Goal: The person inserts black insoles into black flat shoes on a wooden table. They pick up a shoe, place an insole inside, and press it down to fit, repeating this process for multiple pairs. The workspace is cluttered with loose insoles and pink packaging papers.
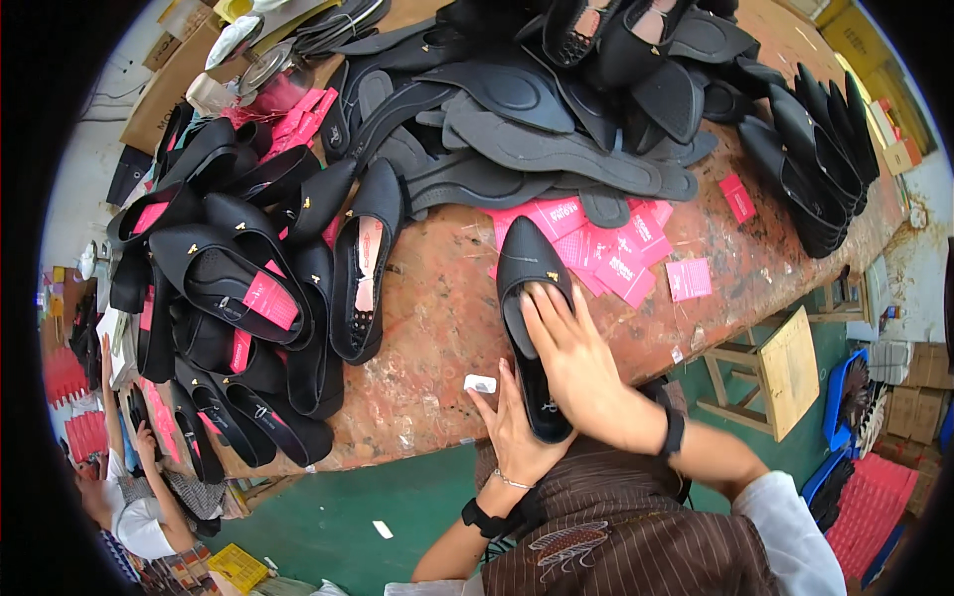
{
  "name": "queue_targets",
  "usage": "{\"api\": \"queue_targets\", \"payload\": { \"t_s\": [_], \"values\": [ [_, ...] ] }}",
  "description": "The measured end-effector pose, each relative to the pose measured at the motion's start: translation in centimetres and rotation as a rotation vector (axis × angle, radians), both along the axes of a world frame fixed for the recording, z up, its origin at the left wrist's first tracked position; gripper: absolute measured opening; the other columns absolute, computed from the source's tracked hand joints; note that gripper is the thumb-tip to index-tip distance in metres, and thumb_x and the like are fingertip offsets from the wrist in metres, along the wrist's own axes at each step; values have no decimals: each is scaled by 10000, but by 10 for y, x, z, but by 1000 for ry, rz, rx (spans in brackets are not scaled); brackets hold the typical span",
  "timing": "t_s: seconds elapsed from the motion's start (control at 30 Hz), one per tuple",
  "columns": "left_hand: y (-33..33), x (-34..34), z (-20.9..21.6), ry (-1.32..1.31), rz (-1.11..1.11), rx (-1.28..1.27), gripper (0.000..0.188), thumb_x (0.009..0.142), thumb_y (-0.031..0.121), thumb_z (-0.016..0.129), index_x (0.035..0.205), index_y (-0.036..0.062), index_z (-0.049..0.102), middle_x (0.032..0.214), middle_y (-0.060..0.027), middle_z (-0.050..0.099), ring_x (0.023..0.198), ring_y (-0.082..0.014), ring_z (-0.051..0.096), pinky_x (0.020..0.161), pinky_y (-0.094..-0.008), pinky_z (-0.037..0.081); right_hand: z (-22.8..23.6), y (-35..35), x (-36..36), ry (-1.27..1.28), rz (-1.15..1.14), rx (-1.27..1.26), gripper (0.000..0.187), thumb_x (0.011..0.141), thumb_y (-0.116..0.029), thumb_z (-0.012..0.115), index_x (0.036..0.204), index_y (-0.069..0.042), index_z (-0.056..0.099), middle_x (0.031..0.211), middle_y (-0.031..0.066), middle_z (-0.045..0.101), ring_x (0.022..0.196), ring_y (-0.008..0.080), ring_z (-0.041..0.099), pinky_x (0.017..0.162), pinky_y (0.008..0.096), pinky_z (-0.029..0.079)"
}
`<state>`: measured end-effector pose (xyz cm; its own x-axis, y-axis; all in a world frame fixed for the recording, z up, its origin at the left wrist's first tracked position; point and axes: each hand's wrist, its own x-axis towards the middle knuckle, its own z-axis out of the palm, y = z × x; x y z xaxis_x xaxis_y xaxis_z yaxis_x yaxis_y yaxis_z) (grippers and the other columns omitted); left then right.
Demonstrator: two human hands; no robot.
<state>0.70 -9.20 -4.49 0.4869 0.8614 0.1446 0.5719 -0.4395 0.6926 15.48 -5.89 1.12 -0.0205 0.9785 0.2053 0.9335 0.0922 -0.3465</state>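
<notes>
A black pointed flat shoe with a small gold ornament stands toe-away at the table's near edge. My left hand is closed around its heel end from the left and below. Into the shoe's opening reach the fingers of my right hand, close together on a dark grey insole; the thumb is hidden. Beside my left fingertips lies a small white sticker-like piece. Just beyond the shoe are scattered pink cards and a pile of loose grey-black insoles.
Black flats, several with pink cards inside, are heaped at the left. More shoes lie at the back, and a nested row stands far right. A wooden stool is below the table's right edge. Another person is at lower left.
</notes>
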Motion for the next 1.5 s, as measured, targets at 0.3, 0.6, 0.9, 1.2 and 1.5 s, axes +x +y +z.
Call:
{"api": "queue_targets", "payload": {
  "t_s": [0.3, 0.6, 0.9, 1.2, 1.5],
  "values": [
    [2, -1, -1, 13, -20, -26, 1269, 633, 478, 843, 1499, -105, 121, 1504, -306, 327, 1375, -406, 403, 1145, -644, -71, -10, 9, -2, 64, -56, -51, 599, 811, -23, 521, 1343, 203, 364, 1323, 385, 456, 1271, 510, 447, 1146, 597, 236],
    [2, 1, 0, 43, -5, -128, 1224, 640, 504, 833, 1485, -103, 189, 1521, -314, 281, 1420, -400, 314, 1154, -633, -59, -17, 15, -13, -262, -162, -56, 666, 845, -198, 571, 1356, 177, 368, 1281, 340, 491, 1272, 433, 454, 1156, 578, 199],
    [-1, 2, 1, 104, 2, -19, 1212, 651, 414, 835, 1503, -96, 141, 1507, -306, 325, 1434, -406, 289, 1177, -593, -33, -35, 37, -9, -346, -209, 152, 352, 864, -163, 502, 1129, 59, 574, 991, 182, 637, 1054, 302, 606, 1172, 598, 140],
    [-3, 6, 2, -20, -70, 78, 1178, 666, 293, 846, 1513, -60, 107, 1523, -294, 300, 1440, -439, 248, 1174, -598, 39, -17, 46, 19, -145, -118, -92, 147, 770, -93, 541, 743, -49, 679, 639, 95, 650, 674, 230, 678, 1204, 503, 167],
    [99, 65, 81, 22, -416, 244, 414, 755, 266, 799, 1127, 116, 695, 1406, -156, 530, 1305, -375, 475, 1085, -516, 357, 44, -51, 255, -592, -684, -90, 191, 805, -39, 523, 937, 38, 637, 915, 167, 650, 969, 316, 639, 1182, 543, 179]
  ]
}}
